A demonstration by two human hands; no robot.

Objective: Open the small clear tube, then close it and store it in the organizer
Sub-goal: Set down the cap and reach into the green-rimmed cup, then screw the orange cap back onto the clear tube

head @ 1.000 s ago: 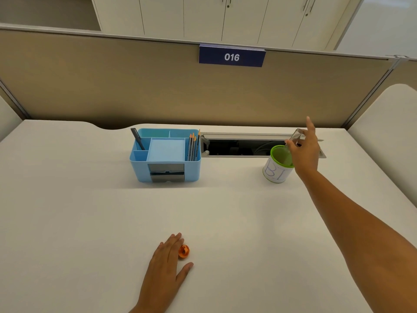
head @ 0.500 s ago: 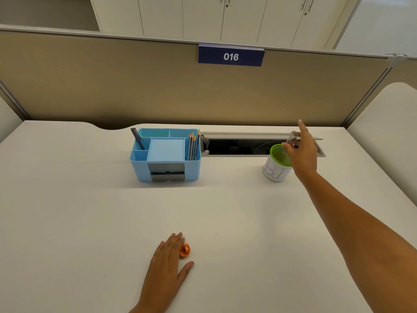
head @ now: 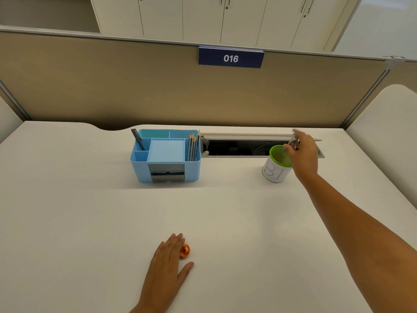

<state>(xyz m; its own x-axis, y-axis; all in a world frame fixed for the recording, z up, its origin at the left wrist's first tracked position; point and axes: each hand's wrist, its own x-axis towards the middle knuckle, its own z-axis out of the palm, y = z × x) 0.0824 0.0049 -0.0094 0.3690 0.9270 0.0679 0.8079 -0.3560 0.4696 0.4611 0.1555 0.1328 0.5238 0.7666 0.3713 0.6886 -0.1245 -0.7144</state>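
My right hand (head: 303, 158) reaches over the green-rimmed white cup (head: 275, 170) at the back right and is shut on the small clear tube (head: 293, 141). The tube is tilted, its lower end at the cup's mouth. The blue organizer (head: 165, 155) stands at the back centre, with several pencils in its right slot and a dark pen in its left one. Flat on the desk near the front lies my left hand (head: 165, 269), fingers spread, holding nothing. A small orange sharpener (head: 185, 251) lies just beside its fingertips.
An open cable slot (head: 239, 148) runs along the desk's back edge between organizer and cup. A beige partition with a "016" sign (head: 230, 58) closes the back. The white desk (head: 90, 222) stretches wide between my hands.
My right hand has dropped slightly and drifted left over the cup, carrying the tube down toward the cup's mouth. My left hand has stayed in place.
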